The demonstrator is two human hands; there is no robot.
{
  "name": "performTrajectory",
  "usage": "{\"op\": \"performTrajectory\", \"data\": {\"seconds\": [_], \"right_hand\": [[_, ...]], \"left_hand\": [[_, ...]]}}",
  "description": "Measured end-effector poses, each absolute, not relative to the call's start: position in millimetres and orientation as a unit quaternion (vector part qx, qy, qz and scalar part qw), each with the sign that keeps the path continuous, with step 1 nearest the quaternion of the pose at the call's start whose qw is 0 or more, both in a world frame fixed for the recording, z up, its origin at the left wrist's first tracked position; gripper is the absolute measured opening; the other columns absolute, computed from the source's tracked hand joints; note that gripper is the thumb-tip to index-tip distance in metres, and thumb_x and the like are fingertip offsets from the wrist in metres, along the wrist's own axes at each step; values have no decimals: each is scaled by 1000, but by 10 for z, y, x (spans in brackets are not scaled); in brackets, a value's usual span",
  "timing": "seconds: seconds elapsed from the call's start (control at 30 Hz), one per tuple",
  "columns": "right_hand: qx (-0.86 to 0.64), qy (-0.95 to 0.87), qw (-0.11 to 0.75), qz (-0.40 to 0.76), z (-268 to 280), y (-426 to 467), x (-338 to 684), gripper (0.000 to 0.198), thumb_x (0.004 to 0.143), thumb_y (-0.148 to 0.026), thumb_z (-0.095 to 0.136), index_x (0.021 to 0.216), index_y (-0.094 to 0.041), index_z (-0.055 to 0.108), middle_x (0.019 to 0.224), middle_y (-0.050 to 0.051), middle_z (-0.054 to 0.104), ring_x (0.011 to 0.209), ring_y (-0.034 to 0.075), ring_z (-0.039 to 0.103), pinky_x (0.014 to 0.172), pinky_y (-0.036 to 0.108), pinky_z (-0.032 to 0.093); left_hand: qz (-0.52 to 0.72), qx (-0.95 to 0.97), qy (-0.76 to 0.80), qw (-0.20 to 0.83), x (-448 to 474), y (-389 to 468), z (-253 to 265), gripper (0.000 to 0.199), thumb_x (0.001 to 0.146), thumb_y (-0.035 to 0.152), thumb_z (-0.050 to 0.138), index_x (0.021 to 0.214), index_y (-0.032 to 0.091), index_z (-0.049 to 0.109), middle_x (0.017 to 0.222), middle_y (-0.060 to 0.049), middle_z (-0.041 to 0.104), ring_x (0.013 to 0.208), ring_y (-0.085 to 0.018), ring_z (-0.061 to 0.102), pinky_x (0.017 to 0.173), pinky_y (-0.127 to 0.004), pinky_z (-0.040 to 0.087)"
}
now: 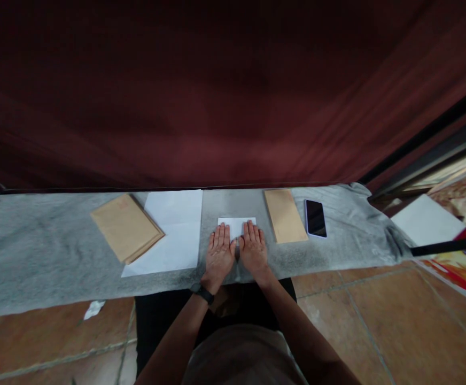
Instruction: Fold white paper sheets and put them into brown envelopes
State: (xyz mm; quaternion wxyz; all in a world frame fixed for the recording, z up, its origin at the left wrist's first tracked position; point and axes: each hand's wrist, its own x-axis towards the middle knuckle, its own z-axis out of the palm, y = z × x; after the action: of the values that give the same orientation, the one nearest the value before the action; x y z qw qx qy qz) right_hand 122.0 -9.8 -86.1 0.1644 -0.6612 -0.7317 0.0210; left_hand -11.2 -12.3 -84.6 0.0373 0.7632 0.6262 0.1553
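Note:
A small white folded-looking paper point(237, 227) lies on the grey cloth in front of me. My left hand point(220, 254) presses flat on its left part, fingers stretched out and pointing away from me. On its right part rests my right hand point(253, 248), also flat, with the thumbs of both hands close together. The hands cover the paper's near side. To the left, large white sheets point(177, 235) lie partly under a stack of brown envelopes point(126, 224). A single brown envelope point(285, 216) lies to the right of my right hand.
A phone point(316, 218) with a dark screen lies right of the single envelope. Grey cloth point(36, 251) covers the narrow table, with a dark red curtain point(201, 133) behind it. A crumpled white scrap point(94, 308) is on the tiled floor point(361, 321).

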Motion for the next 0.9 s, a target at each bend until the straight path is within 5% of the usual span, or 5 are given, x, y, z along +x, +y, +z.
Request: {"op": "performTrajectory", "data": {"seconds": [0.4,0.6,0.9], "right_hand": [[-700,-688,189,-7,-837,-289,1408,54,103,-20,33,154,-2,36,160,21,38,150,28,33,120,49,29],[-596,-783,174,41,-786,-261,1229,51,105,-31,40,155,-18,41,162,11,38,149,25,35,120,48,30],[-643,-743,184,-2,-917,-310,1454,54,105,-36,41,154,-12,41,159,14,42,146,26,39,120,46,30]], "left_hand": [[144,753,641,30,-94,-113,-843,59,102,32,33,157,8,32,163,-18,32,155,-29,22,124,-53,24],[115,766,632,31,-106,-117,-814,57,100,24,33,154,4,37,163,-20,31,155,-30,21,124,-52,24],[137,763,632,8,-63,-64,-811,57,102,27,30,153,5,38,160,-20,38,154,-29,26,124,-56,23]]}}
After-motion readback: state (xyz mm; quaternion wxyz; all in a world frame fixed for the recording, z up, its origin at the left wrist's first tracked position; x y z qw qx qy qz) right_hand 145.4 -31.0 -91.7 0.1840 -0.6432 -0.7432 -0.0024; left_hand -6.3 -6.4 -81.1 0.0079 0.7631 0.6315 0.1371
